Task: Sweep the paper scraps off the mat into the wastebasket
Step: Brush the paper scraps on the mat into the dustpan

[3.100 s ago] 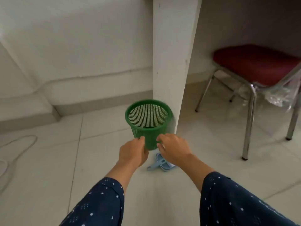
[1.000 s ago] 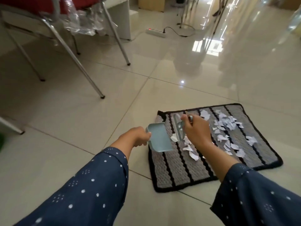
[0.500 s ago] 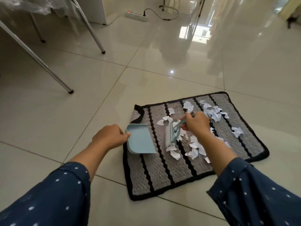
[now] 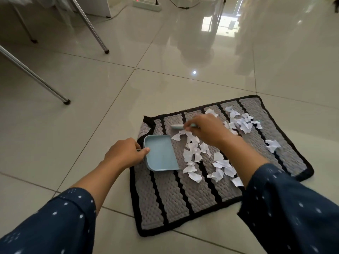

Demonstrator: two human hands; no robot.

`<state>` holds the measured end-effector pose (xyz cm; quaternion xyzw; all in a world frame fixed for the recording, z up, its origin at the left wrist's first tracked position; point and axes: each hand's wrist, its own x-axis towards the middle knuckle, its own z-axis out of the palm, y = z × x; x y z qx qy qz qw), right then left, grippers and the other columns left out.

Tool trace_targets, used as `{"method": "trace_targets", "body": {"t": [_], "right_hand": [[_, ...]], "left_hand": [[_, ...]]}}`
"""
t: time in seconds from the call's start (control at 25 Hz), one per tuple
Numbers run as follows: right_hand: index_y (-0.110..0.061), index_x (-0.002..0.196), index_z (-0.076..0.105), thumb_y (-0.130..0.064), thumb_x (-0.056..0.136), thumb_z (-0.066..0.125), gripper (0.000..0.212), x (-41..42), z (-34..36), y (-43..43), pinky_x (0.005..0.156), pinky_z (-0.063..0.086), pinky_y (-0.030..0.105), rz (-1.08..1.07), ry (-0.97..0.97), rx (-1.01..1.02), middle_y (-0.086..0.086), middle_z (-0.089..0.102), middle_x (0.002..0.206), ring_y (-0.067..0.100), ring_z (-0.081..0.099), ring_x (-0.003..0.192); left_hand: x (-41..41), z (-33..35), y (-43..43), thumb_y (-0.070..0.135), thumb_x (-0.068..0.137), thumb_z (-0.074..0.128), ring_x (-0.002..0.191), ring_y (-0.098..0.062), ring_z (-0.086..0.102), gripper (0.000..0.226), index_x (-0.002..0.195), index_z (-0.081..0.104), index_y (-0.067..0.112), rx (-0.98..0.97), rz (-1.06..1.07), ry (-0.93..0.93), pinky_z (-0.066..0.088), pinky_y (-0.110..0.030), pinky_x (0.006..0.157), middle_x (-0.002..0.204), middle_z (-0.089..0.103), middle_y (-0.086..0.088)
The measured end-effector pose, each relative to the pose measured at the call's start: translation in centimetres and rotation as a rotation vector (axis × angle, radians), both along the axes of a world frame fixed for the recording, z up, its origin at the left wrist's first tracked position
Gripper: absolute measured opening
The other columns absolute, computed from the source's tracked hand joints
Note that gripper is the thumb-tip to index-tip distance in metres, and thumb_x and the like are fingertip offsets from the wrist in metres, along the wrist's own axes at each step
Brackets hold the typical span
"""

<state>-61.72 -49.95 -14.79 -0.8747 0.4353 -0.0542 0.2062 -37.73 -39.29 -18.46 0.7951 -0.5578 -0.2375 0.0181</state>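
Dustpan (image 4: 160,154), empty, gripped by left hand (image 4: 124,154) at mat (image 4: 183,198) edge; brush (image 4: 177,127), grasped by right hand (image 4: 205,130), now shifted behind paper scraps (image 4: 192,149); sweeping barely begun, wastebasket unseen.

Brush (image 4: 177,127): mostly hidden behind my right hand (image 4: 205,130), motion-blurred; bristles indistinct.
Dustpan (image 4: 160,153) handle: covered by my left hand (image 4: 124,153).
Paper scraps (image 4: 194,151): some concealed under my right forearm.
Chair legs (image 4: 89,24): cut off at the top edge.
Power strip (image 4: 146,4): cropped at the top edge.
My sleeves (image 4: 55,226): cropped at the bottom edge.
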Motion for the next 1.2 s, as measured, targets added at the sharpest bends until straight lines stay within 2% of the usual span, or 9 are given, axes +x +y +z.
{"method": "trace_targets", "body": {"t": [0.2,0.32,0.44,0.56,0.68,0.84,0.96,1.08,1.2], "right_hand": [[-0.013,0.104,0.073,-0.015,0.093,0.059,0.018,-1.2,1.1,0.3,0.080,0.055,0.034,-0.016,-0.084,-0.052,0.006,0.074,0.099,0.016,0.065,0.078],[-0.013,0.108,0.072,-0.018,0.096,0.055,0.021,-0.7,0.4,2.3,0.088,0.054,0.032,0.067,-0.027,0.000,0.005,0.072,0.103,0.014,0.063,0.084],[-0.013,0.103,0.072,-0.026,0.096,0.052,0.024,-1.8,0.2,5.5,0.083,0.056,0.033,0.111,-0.029,0.008,0.000,0.072,0.098,0.012,0.065,0.078],[-0.009,0.093,0.073,-0.035,0.093,0.046,0.037,-4.1,1.2,4.8,0.062,0.055,0.025,-0.156,-0.163,-0.138,-0.002,0.067,0.083,0.005,0.057,0.058],[-0.009,0.073,0.067,-0.027,0.097,0.053,0.034,-5.7,0.7,3.7,0.060,0.050,0.031,-0.394,-0.056,-0.152,0.005,0.064,0.069,0.017,0.057,0.057],[-0.013,0.059,0.050,-0.034,0.100,0.046,0.046,-3.7,-1.7,6.6,0.068,0.044,0.027,-0.353,-0.116,-0.086,0.002,0.053,0.067,0.012,0.049,0.062],[-0.017,0.060,0.050,-0.033,0.100,0.043,0.044,-2.3,-2.5,8.9,0.056,0.037,0.024,-0.260,-0.206,-0.120,-0.003,0.049,0.064,0.013,0.046,0.055],[-0.015,0.058,0.051,-0.034,0.098,0.041,0.045,-4.5,-1.3,7.8,0.049,0.033,0.017,-0.369,-0.278,-0.127,-0.006,0.046,0.058,0.005,0.044,0.049],[-0.018,0.055,0.045,-0.030,0.100,0.044,0.047,-6.7,-1.3,7.8,0.055,0.040,0.025,-0.434,-0.177,-0.156,-0.003,0.048,0.060,0.003,0.042,0.052]], "left_hand": [[0.3,-0.1,-0.1,0.054,0.085,0.057,0.052,-0.013,0.049,0.044,0.054,0.056,0.024,0.002,-0.006,0.007,0.032,-0.025,0.050,0.049,0.049,0.007],[0.1,-0.3,0.3,0.053,0.085,0.058,0.050,-0.013,0.046,0.051,0.046,0.048,0.022,0.016,-0.009,0.013,0.031,-0.025,0.050,0.046,0.044,0.007],[-0.2,-0.3,0.7,0.053,0.084,0.058,0.048,-0.015,0.046,0.053,0.044,0.049,0.021,0.013,-0.018,0.038,0.031,-0.025,0.051,0.044,0.046,0.006],[-0.9,-0.2,1.0,0.054,0.085,0.057,0.049,-0.018,0.049,0.050,0.053,0.060,0.017,0.024,-0.064,0.053,0.033,-0.026,0.053,0.048,0.052,0.002],[-2.2,-0.3,1.5,0.054,0.085,0.056,0.049,-0.020,0.049,0.049,0.052,0.057,0.018,0.020,-0.092,0.042,0.031,-0.027,0.053,0.049,0.051,0.001],[-3.2,-0.6,1.7,0.051,0.086,0.056,0.045,-0.015,0.043,0.056,0.042,0.041,0.020,-0.016,-0.078,0.048,0.027,-0.026,0.046,0.043,0.042,0.005],[-3.8,-1.1,1.9,0.053,0.087,0.054,0.048,-0.016,0.046,0.052,0.048,0.048,0.019,0.009,-0.095,0.096,0.032,-0.027,0.050,0.048,0.047,0.003],[-4.5,-1.4,1.7,0.055,0.086,0.054,0.053,-0.016,0.053,0.051,0.051,0.054,0.019,0.023,-0.107,0.139,0.038,-0.028,0.053,0.054,0.057,0.001],[-5.3,-1.7,1.6,0.056,0.086,0.054,0.052,-0.014,0.049,0.048,0.053,0.051,0.021,0.039,-0.100,0.148,0.035,-0.027,0.051,0.052,0.051,0.005]]}}
